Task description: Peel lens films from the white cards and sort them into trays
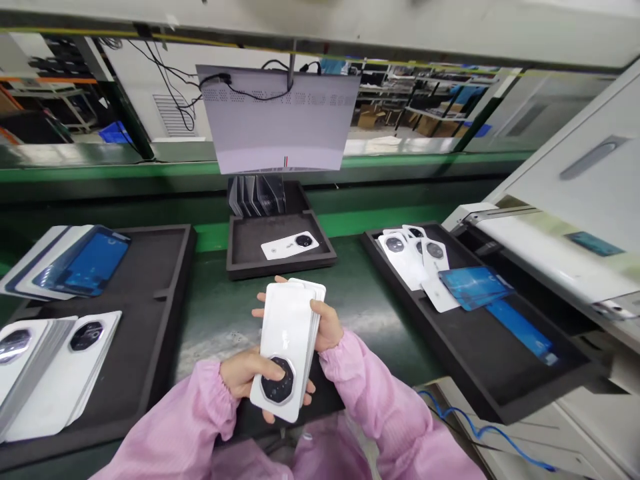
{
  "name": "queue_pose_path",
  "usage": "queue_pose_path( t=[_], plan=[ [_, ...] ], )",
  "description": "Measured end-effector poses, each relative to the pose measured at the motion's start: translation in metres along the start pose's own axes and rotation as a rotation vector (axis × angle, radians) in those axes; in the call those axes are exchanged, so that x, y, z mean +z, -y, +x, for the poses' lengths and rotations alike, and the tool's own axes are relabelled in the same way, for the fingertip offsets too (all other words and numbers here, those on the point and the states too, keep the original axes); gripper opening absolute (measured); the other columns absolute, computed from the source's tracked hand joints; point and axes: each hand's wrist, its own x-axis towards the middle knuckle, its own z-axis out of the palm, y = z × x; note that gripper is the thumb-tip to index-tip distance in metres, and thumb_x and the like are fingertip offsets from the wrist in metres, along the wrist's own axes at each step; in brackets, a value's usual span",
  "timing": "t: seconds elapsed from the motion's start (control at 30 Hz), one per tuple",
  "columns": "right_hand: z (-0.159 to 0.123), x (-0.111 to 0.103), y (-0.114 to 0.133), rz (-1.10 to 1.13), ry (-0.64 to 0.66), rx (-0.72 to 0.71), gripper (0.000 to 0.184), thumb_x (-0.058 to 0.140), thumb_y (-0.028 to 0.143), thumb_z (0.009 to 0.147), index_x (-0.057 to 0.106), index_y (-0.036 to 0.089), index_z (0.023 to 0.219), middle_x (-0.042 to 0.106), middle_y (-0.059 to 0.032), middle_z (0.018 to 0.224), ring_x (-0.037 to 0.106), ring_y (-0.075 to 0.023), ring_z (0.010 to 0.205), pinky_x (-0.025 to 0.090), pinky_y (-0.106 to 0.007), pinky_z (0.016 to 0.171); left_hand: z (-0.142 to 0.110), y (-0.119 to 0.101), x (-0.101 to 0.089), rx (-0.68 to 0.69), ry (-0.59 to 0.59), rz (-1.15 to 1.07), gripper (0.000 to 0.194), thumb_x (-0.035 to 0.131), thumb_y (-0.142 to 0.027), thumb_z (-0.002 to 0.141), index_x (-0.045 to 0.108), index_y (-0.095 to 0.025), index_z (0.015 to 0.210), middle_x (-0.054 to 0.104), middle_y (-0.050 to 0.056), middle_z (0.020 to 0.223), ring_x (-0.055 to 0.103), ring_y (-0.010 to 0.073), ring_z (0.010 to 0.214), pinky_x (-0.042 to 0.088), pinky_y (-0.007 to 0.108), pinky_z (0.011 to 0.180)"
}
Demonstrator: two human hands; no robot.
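A stack of white phone back covers (285,317) is held in front of me, tilted, with a dark camera ring at the lower end of the top one. My left hand (250,372) grips the bottom of the stack, its thumb over the camera ring and its fingers underneath. At the upper right, my right hand (327,325) is closed round the stack's edge, thumb on top; its fingertips show beyond the far left side. Past the stack, one white phone cover (290,245) lies in a small dark foam tray (245,272).
On the left, a dark foam tray (173,293) holds white covers (65,373) and blue-faced panels (93,260). The right tray (450,343) carries more white covers (400,257) and blue panels (475,287). A monitor (280,123) hangs ahead; a white machine (575,247) stands right.
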Motion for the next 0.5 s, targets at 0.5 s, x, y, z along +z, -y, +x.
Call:
queue_pose_path(
  t=[0.5],
  plan=[
    [-0.001, 0.039, -0.102, -0.557, -0.48, -0.732, 0.08, 0.066, 0.042, 0.068, 0.019, 0.028, 0.132, 0.032, -0.0112, 0.14, 0.025, -0.0261, 0.135, 0.018, -0.052, 0.11, 0.011, 0.007, 0.011, 1.07, -0.361, 0.027, 0.066, 0.059, -0.051, 0.068, 0.047, -0.021, 0.125, 0.054, 0.011, 0.127, 0.04, 0.0334, 0.125, 0.028, 0.05, 0.103]
  ],
)
